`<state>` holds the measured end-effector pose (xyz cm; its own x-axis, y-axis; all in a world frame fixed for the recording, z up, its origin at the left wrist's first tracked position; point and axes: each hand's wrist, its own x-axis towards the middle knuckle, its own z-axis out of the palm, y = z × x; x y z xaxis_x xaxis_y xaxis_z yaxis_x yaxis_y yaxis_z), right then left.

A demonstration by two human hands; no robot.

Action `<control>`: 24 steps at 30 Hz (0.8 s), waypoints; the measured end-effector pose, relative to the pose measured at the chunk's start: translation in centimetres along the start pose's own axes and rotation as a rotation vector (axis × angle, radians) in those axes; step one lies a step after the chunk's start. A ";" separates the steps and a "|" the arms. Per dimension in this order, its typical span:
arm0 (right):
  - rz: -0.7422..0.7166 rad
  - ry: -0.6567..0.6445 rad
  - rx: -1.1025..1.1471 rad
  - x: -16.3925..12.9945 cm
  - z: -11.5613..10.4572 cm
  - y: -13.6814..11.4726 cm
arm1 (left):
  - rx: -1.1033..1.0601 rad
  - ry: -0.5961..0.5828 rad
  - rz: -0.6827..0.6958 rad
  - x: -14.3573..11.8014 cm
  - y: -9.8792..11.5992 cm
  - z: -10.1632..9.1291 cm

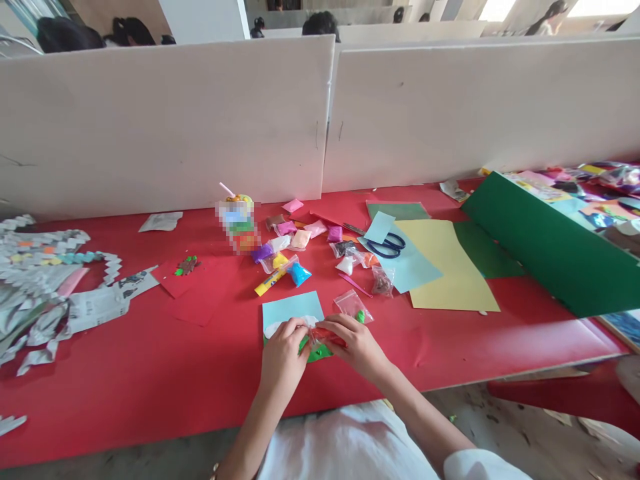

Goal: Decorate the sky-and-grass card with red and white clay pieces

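- While both hands meet above the small picture card [294, 307], the step in hand seems to be working open a clear plastic packet of red modelling clay [327, 336].
- Left hand [286, 347]: its fingertips are pinched together on the clear end of the packet.
- Right hand [357, 343]: its fingers bend over the red part and appear clamped on it; where its thumb presses, I cannot tell.
- The next move, in my judgement, calls for a firm hold at both ends and a gentle pull, without pressing on the card.
- In this head view, the packet is over the lower part of the card, near the front edge of the red worktop [210, 380]; whether they touch is not clear.
- The packet looks bright red, with shiny, wrinkled plastic, and the fingers cover much of it.
- The card is light blue above, with a white cloud-like band [273, 329] and green below.
- Just beyond the right hand lies a clear bag [349, 305] with a green lump [361, 316].
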<state>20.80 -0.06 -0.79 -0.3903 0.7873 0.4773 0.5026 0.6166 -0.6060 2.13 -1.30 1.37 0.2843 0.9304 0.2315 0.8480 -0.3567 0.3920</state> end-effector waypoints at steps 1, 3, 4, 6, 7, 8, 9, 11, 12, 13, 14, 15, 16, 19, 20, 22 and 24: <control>0.004 -0.011 0.001 0.0 -0.1 0.0 | -0.015 0.019 0.005 0.0 0.0 0.0; 0.014 -0.023 0.001 0.1 -0.5 0.0 | -0.072 0.079 -0.011 -0.1 0.0 -0.1; 0.021 -0.023 -0.002 0.1 -0.7 0.1 | -0.114 0.107 -0.031 -0.1 0.1 -0.1; 0.034 -0.011 -0.016 0.1 -1.0 0.2 | -0.213 0.132 -0.086 -0.1 0.2 -0.1; 0.041 -0.002 -0.027 0.1 -1.1 0.3 | -0.262 0.132 -0.122 -0.1 0.2 -0.1; 0.047 0.004 -0.038 0.0 -1.2 0.4 | -0.309 0.128 -0.162 -0.1 0.2 -0.2; 0.054 0.010 -0.049 -0.1 -1.3 0.6 | -0.356 0.126 -0.206 -0.2 0.1 -0.2; 0.073 0.025 -0.067 -0.3 -1.4 1.0 | -0.463 0.146 -0.308 -0.3 -0.2 -0.3; 0.087 0.039 -0.075 -0.5 -1.5 1.3 | -0.521 0.172 -0.360 -0.4 -0.4 -0.5; 0.105 0.057 -0.083 -0.7 -1.6 1.5 | -0.579 0.206 -0.404 -0.5 -0.7 -0.6; 0.124 0.078 -0.092 -0.8 -1.7 1.7 | -0.631 0.246 -0.439 -0.5 -1.0 -0.8; 0.144 0.097 -0.101 -0.9 -1.8 1.9 | -0.672 0.282 -0.461 -0.6 -1.2 -1.0; 0.161 0.110 -0.110 -1.1 -2.0 2.1 | -0.698 0.310 -0.470 -0.6 -1.4 -1.1; 0.189 0.133 -0.125 -1.1 -2.4 2.2 | -0.693 0.309 -0.429 -0.6 -1.4 -1.4; 0.188 0.138 -0.122 -1.1 -2.5 2.2 | -0.670 0.287 -0.394 -0.5 -1.2 -1.4; 0.172 0.139 -0.107 -1.0 -2.6 1.9 | -0.609 0.244 -0.297 -0.3 -0.6 -1.3; 0.137 0.132 -0.094 -0.8 -2.6 1.4 | -0.536 0.219 -0.185 0.1 0.1 -1.1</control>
<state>23.82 0.20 -0.38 -0.2120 0.8529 0.4770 0.6160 0.4956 -0.6124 1.78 -1.38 2.45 0.0067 0.9621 0.2725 0.5148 -0.2369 0.8239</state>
